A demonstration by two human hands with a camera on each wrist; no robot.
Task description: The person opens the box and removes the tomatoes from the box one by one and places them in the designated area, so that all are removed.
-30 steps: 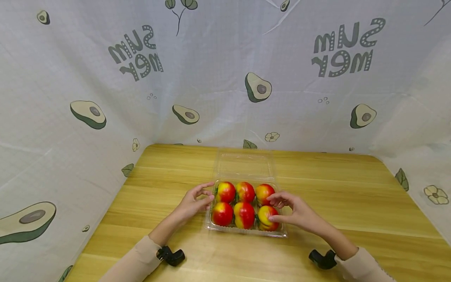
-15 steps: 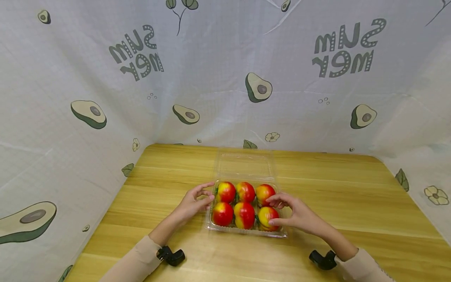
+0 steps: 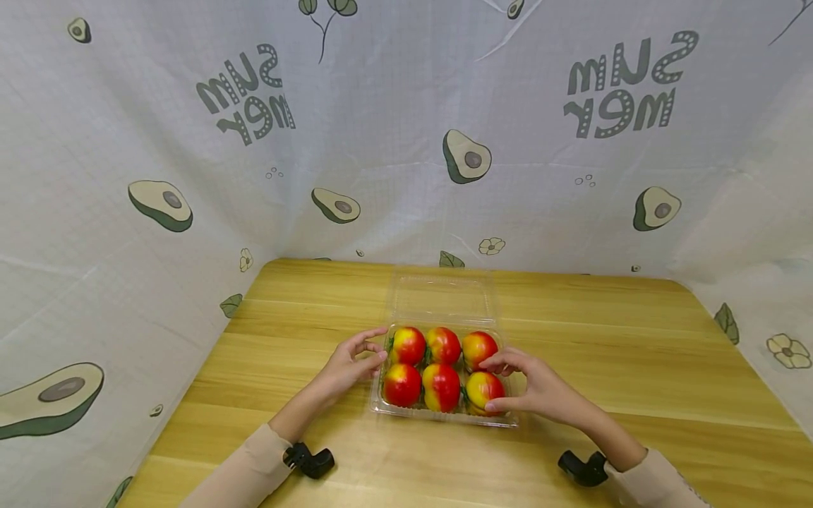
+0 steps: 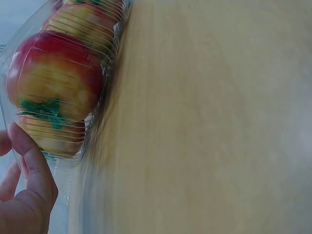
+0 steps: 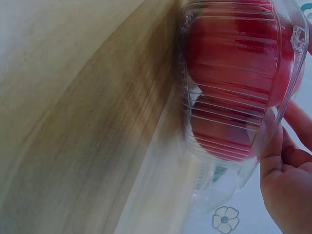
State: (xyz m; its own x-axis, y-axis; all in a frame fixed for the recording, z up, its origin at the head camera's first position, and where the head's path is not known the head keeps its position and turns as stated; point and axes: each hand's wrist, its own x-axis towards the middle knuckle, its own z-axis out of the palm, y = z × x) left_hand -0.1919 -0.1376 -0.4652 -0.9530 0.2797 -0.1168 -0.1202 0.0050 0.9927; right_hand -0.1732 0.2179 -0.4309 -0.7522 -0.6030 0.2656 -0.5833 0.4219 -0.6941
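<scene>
Several red-and-yellow fruits with green leafy tops fill a clear plastic clamshell box in two rows. Its lid is folded back behind it. At the box's left rim is my left hand, thumb and forefinger spread apart with their tips right at the edge. My right hand reaches over the right rim. Its thumb overlaps the front right fruit, while the fingertips overlap the back right fruit. Through the clear ribbed wall, the left wrist view shows a yellow-red fruit with its leaves.
The box stands on a wooden table, near its middle. Behind and on both sides hangs a white cloth printed with avocados. A black wrist mount sits on the left forearm, and another black mount on the right.
My right thumb has slid a little toward the front over the front right fruit, which appears slightly turned. My left hand and the box have stayed in place.
</scene>
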